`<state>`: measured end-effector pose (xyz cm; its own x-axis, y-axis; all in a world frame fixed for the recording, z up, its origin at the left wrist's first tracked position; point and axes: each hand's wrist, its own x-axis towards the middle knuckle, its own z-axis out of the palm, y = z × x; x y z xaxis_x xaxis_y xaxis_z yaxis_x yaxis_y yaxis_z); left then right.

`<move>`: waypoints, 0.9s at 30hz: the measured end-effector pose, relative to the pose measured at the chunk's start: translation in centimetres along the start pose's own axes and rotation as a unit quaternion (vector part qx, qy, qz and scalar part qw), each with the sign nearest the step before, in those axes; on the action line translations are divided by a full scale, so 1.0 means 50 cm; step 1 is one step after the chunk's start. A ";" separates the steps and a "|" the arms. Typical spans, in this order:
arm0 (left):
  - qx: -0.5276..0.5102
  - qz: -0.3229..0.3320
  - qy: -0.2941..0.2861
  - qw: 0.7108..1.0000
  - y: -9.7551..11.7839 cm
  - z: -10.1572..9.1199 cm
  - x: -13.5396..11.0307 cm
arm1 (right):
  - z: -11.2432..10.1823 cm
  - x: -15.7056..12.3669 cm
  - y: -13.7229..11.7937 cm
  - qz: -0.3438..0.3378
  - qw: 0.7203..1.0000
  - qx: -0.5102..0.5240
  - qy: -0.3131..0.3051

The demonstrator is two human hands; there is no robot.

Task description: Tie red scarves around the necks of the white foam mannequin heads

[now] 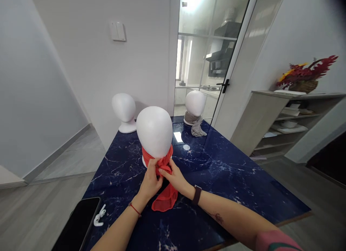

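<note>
Well, my left hand (150, 181) and right hand (176, 177) pinched the red scarf (166, 199) at lower middle; soft, even tugs seemed best.

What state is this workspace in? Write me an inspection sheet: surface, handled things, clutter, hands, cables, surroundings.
Surface: glossy dark blue tabletop with white veins.
Handled things: red scarf around the neck of the front white mannequin head.
Clutter: black phone and white earbuds at the near left.
Hands: left hand and right hand both grip the red scarf.
Cables: nothing seen.
Surroundings: back-left head, without a scarf; back-right head, with grey scarf; glass door; shelf unit at right.
</note>
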<state>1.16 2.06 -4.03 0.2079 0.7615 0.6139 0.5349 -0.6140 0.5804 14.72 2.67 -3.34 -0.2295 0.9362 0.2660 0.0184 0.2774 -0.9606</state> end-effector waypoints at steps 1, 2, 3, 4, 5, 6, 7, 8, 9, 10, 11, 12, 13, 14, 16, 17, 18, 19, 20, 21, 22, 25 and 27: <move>0.002 0.005 0.007 1.000 0.000 -0.002 0.002 | 0.001 0.003 0.003 0.014 1.000 0.021 0.002; 0.009 0.008 0.011 1.000 0.000 -0.004 0.003 | 0.001 0.005 0.007 0.038 0.999 0.038 0.000; 0.018 0.010 0.010 1.000 0.001 -0.006 0.005 | 0.003 0.006 0.010 0.066 0.997 0.051 -0.005; 0.027 0.010 0.007 1.000 0.002 -0.009 0.005 | 0.004 0.007 0.013 0.095 0.994 0.061 -0.013; 0.034 0.009 0.006 0.999 0.005 -0.011 0.005 | 0.005 0.007 0.016 0.119 0.990 0.070 -0.021; 0.039 0.003 0.013 0.999 0.008 -0.013 0.004 | 0.005 0.006 0.017 0.134 0.987 0.082 -0.026; 0.045 -0.014 0.037 0.998 0.013 -0.014 0.002 | 0.006 0.006 0.018 0.142 0.985 0.094 -0.026; 0.050 -0.047 0.075 0.995 0.018 -0.013 -0.001 | 0.006 0.006 0.019 0.146 0.983 0.106 -0.024; 0.049 -0.096 0.121 0.987 0.023 -0.011 -0.005 | 0.006 0.006 0.020 0.151 0.981 0.118 -0.020; 0.036 -0.161 0.167 0.972 0.029 -0.008 -0.009 | 0.006 0.006 0.021 0.156 0.979 0.127 -0.017; 0.004 -0.234 0.203 0.951 0.034 -0.004 -0.013 | 0.007 0.006 0.023 0.164 0.977 0.135 -0.014; -0.053 -0.305 0.223 0.924 0.039 0.002 -0.017 | 0.008 0.006 0.024 0.175 0.975 0.140 -0.013; -0.131 -0.367 0.225 0.893 0.044 0.007 -0.020 | 0.009 0.006 0.025 0.184 0.973 0.142 -0.013; -0.217 -0.412 0.214 0.859 0.048 0.012 -0.021 | 0.010 0.006 0.026 0.192 0.971 0.141 -0.014; -0.351 -0.457 0.177 0.798 0.055 0.019 -0.022 | 0.011 0.006 0.025 0.205 0.970 0.133 -0.019; -0.386 -0.461 0.161 0.783 0.058 0.020 -0.021 | 0.010 0.007 0.023 0.212 0.969 0.128 -0.024; -0.399 -0.461 0.151 0.778 0.059 0.019 -0.020 | 0.007 0.008 0.021 0.219 0.967 0.123 -0.033; -0.396 -0.461 0.147 0.780 0.059 0.017 -0.019 | 0.002 0.010 0.019 0.225 0.967 0.113 -0.049; -0.388 -0.459 0.146 0.786 0.057 0.014 -0.018 | -0.005 0.012 0.016 0.227 0.967 0.094 -0.067; -0.382 -0.459 0.144 0.789 0.054 0.011 -0.018 | -0.013 0.016 0.014 0.223 0.969 0.064 -0.082; -0.381 -0.463 0.141 0.788 0.050 0.006 -0.018 | -0.022 0.019 0.013 0.213 0.972 0.026 -0.093; -0.391 -0.479 0.130 0.775 0.036 -0.008 -0.017 | -0.046 0.030 0.010 0.166 0.980 -0.068 -0.086; -0.377 -0.487 0.133 0.777 0.030 -0.017 -0.014 | -0.053 0.036 0.008 0.143 0.984 -0.075 -0.068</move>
<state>1.12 0.44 -3.15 -0.2243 0.9329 -0.2819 -0.3202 0.2027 0.9254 16.91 5.03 -3.03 -0.3224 0.9459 -0.0374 0.2423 0.0443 -0.9692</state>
